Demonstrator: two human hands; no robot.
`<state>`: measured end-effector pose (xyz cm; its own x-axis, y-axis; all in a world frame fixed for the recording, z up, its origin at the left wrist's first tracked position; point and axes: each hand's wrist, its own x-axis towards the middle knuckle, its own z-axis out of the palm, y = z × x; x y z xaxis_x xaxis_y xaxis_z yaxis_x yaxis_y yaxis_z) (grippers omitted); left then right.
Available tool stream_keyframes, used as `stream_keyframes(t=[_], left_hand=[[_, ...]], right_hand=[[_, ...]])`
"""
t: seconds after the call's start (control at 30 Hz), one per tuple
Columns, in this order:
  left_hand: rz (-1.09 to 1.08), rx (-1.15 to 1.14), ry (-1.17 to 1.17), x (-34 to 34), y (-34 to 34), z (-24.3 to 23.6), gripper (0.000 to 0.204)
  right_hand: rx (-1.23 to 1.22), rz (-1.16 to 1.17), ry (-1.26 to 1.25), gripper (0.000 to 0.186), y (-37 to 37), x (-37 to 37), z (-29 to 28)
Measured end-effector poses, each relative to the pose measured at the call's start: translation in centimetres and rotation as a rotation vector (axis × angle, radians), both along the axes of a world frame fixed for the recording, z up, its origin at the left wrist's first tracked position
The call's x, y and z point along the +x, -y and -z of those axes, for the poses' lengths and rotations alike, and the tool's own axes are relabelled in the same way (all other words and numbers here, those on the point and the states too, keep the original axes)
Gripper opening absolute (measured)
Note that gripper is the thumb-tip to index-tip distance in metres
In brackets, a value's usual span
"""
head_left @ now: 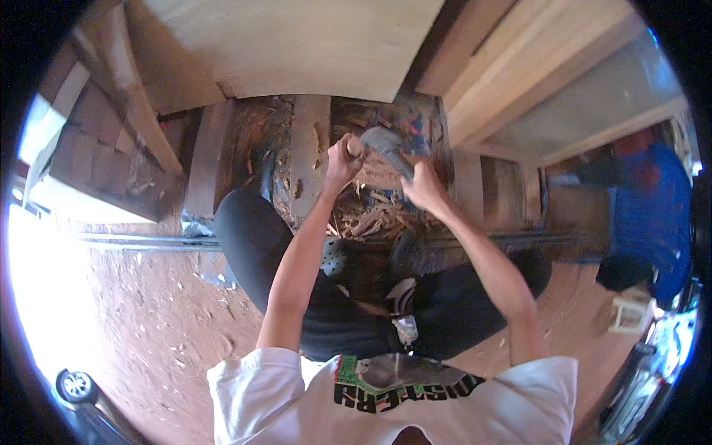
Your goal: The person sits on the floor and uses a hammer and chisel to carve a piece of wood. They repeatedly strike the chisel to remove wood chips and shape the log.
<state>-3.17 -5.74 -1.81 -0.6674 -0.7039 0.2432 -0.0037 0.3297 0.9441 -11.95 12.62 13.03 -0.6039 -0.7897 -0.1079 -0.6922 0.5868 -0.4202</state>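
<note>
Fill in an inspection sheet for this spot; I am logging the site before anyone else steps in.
Surface: red dirt ground, with weathered wooden beams ahead.
Job's things: grey hammer-like tool in the right hand; small object, too blurred to name, in the left hand.
Clutter: wood chips heaped between the beams.
Grips: both hands closed.
Cables: nothing seen.
Surroundings: brick wall left, pale plywood panels above, a person in blue right.

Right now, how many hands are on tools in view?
2. The left hand grips a short wooden-handled tool against the timber; the right hand holds the grey mallet just right of it. The blurred person at far right shows no clear hands.
</note>
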Motion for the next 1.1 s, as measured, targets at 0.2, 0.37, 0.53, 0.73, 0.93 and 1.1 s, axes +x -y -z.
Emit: stream_keyframes(t=[0.2,0.37,0.53,0.73,0.93,1.1], left_hand=[[0.031,-0.049,0.020,-0.4,0.3,-1.5,0.039],[0.015,-0.070,0.022,-0.3,-0.4,-3.6,0.037],[0.015,0.081,-0.041,-0.3,-1.0,-4.5,0.033],[-0.128,0.017,-0.216,-0.8,-0.7,-5.8,0.029],[-0.289,0.525,-0.843,0.8,4.7,-16.9,0.019],[-0.258,0.168,-0.603,2.9,5.3,-19.6,0.019]], right_hand=[[-0.303,0.244,0.164,0.035,-3.4,-1.7,2.5],[-0.368,0.379,0.310,0.037,-3.9,-1.4,2.7],[-0.709,0.536,0.401,0.035,-1.7,-0.2,5.5],[0.041,0.364,0.283,0.035,0.6,2.3,15.9],[-0.030,0.314,0.309,0.034,0.6,4.4,22.6],[-0.215,0.526,0.589,0.032,1.3,4.9,22.0]])
